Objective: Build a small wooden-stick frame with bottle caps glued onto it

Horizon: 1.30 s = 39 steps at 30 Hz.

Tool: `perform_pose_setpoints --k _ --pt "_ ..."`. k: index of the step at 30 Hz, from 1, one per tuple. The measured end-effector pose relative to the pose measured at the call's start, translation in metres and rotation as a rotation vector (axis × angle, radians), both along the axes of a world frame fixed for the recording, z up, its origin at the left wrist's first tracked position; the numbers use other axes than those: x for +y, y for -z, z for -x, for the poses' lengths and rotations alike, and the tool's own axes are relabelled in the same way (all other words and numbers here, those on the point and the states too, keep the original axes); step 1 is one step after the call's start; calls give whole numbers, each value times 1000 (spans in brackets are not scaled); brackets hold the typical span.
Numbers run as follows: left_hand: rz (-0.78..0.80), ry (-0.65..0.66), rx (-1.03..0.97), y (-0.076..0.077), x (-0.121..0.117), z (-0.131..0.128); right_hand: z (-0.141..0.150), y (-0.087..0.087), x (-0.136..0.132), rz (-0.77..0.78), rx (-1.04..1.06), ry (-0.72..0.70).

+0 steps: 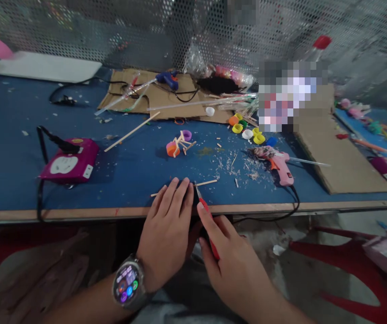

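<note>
Left hand (pixel 168 213) flat on a thin stick (pixel 207 183), red-handled cutter (pixel 204 205) in the right hand (pixel 232 252)

At the upper left of the frame, a white board (pixel 44 66) lies on the blue table (pixel 7 135). Below it, at the left, sits a magenta power box (pixel 73 162) with a black plug (pixel 70 146) in its top. Right of the box, a longer stick (pixel 132 132) lies slanted, its upper end near cardboard (pixel 186 92) that bears a blue glue gun (pixel 169 79).

At the lower centre, by the table's front edge, the left hand lies over the thin stick, fingers extended and slightly spread; the stick's ends show on either side. A watch (pixel 128 283) is on that wrist. Above the hand stands a small stick frame (pixel 183 145) with an orange cap (pixel 172 149) and a purple cap (pixel 186 135) at it.

Just right of the left fingers, the right hand's fingers are wrapped round the cutter, forefinger along its handle, blade at the stick. Further right are loose coloured caps (pixel 258 138) and, below them, a pink glue gun (pixel 283 168). A large cardboard sheet (pixel 342 153) lies at the right.
</note>
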<state>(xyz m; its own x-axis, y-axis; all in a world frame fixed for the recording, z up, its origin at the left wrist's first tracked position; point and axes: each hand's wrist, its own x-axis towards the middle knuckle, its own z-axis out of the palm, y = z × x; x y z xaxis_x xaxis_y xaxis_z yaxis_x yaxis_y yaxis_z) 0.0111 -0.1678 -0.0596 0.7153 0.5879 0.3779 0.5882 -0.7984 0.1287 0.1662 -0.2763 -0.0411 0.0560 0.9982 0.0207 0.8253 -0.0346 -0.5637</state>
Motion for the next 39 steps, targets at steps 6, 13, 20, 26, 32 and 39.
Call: perform_pose_setpoints --k 6,13,20,26,32,39 --pt "35 -8 -21 4 0 0 -9 -1 -2 -19 202 -12" --pt "158 -6 -142 -10 6 4 -16 3 -18 16 1065 164" --pt "390 28 -385 -44 31 14 -18 3 -23 75 1186 108" --pt "720 126 -476 -57 47 18 -18 -2 -23 74 1197 83" --pt "779 130 -542 -61 53 17 -18 0 -27 82 1143 72" --pt "484 -13 -581 -61 61 21 -15 -1 -33 84 1122 124"
